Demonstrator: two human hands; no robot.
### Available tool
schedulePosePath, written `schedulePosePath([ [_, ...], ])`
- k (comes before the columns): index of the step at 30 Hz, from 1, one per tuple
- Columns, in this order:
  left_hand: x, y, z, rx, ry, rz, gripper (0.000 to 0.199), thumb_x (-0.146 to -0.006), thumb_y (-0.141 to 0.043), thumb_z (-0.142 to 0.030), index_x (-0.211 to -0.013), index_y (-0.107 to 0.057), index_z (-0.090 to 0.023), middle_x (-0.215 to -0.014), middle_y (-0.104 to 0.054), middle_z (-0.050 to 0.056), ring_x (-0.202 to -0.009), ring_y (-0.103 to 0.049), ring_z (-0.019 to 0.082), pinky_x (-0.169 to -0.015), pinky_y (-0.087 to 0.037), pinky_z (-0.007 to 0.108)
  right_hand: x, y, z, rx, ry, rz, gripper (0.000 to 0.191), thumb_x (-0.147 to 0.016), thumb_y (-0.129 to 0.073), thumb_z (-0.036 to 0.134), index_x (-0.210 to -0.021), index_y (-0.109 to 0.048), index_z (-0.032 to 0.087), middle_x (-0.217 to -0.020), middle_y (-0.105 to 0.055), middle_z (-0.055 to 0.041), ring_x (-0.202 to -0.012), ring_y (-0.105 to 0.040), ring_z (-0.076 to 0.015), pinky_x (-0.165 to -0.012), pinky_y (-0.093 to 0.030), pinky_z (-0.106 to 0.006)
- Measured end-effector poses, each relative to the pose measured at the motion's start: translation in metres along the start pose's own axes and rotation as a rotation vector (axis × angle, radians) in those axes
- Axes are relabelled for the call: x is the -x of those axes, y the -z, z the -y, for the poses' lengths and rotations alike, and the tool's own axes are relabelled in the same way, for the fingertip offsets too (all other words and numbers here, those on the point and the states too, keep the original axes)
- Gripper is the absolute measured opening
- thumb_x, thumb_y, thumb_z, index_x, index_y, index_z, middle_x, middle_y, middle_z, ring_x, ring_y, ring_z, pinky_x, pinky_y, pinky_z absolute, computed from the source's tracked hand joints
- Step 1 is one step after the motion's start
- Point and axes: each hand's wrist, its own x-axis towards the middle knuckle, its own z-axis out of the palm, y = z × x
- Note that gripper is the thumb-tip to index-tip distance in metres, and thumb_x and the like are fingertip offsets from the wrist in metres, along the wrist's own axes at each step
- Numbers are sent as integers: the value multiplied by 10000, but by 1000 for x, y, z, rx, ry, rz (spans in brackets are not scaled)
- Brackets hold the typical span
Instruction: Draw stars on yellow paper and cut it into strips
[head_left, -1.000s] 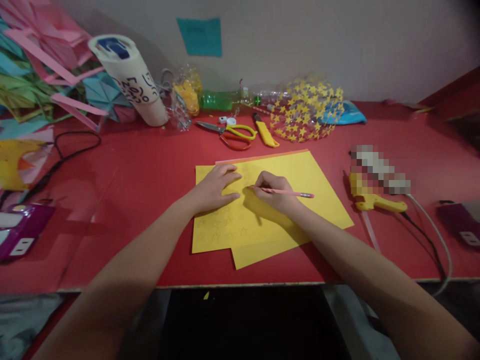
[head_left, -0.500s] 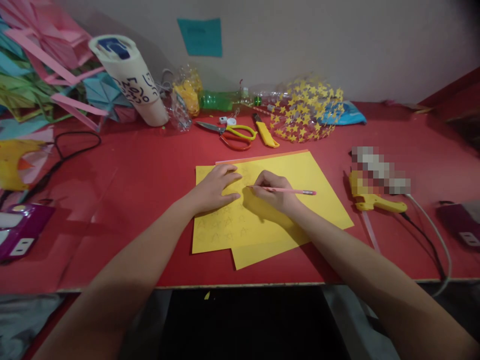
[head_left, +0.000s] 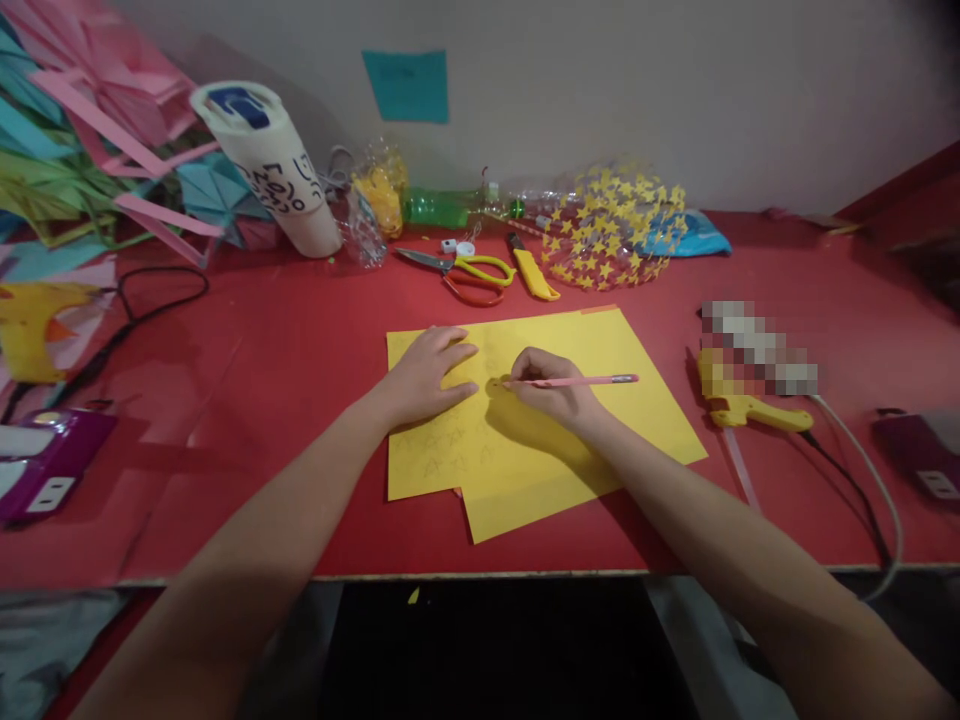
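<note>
Overlapping sheets of yellow paper (head_left: 555, 500) lie on the red table, with rows of small pencilled stars drawn on their left part. My left hand (head_left: 429, 378) rests flat on that left part, fingers spread. Closed around a pink pencil (head_left: 585, 381) is my right hand (head_left: 553, 388), its side resting on the paper. The pencil's point is at the paper just right of my left fingertips, and its eraser end points right. A sliver of orange paper (head_left: 600, 309) shows at the far edge of the sheets.
Behind the paper lie scissors (head_left: 465, 272) and a yellow cutter knife (head_left: 534, 272). A star-covered clear ball (head_left: 611, 225), a green bottle (head_left: 439, 207) and a white tumbler (head_left: 274, 170) stand along the wall. Glue guns (head_left: 757, 410) and cords lie at both sides.
My right hand and the pencil have shifted very slightly to the right on the paper. My left hand stays pressed flat. The whole view has tilted up a little.
</note>
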Motion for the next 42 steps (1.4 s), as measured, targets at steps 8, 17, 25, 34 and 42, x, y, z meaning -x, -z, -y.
schedulePosePath([
  [8,2,4,-5,50,-41,73,550,-818,-633,-465,-1302,-566,-212,-1482,-403,145,-1406,-308,334,-1164,-236,527,-2,-1,0,4,35,1,144,-701,-618,285,-662,-501,210,-592,-505,45,-543,-408,-104,-510,-294,-246],
  [17,1,4,-4,56,-45,79,568,-812,-636,-482,-1300,-569,-198,-1475,-403,161,-1393,-318,339,-1150,-251,533,1,-1,5,31,32,26,135,-720,-617,285,-675,-520,203,-610,-524,35,-566,-431,-108,-521,-309,-243],
  [25,0,2,-2,50,-41,70,570,-809,-634,-495,-1307,-567,-227,-1476,-410,137,-1392,-322,337,-1149,-258,522,0,-3,5,44,-4,1,143,-711,-621,281,-658,-510,207,-605,-537,30,-571,-449,-114,-522,-318,-248],
  [34,1,3,-2,54,-43,84,583,-822,-621,-490,-1324,-555,-201,-1478,-397,159,-1395,-315,333,-1154,-251,516,-1,-5,2,-7,-37,-77,172,-721,-632,320,-674,-509,210,-600,-554,17,-543,-455,-119,-497,-325,-252],
  [42,2,2,-6,27,-72,46,544,-818,-616,-446,-1307,-571,-212,-1479,-391,136,-1402,-300,339,-1184,-190,539,-2,-5,3,-31,-62,-83,175,-723,-636,308,-679,-498,210,-574,-538,30,-497,-439,-102,-472,-323,-243],
])
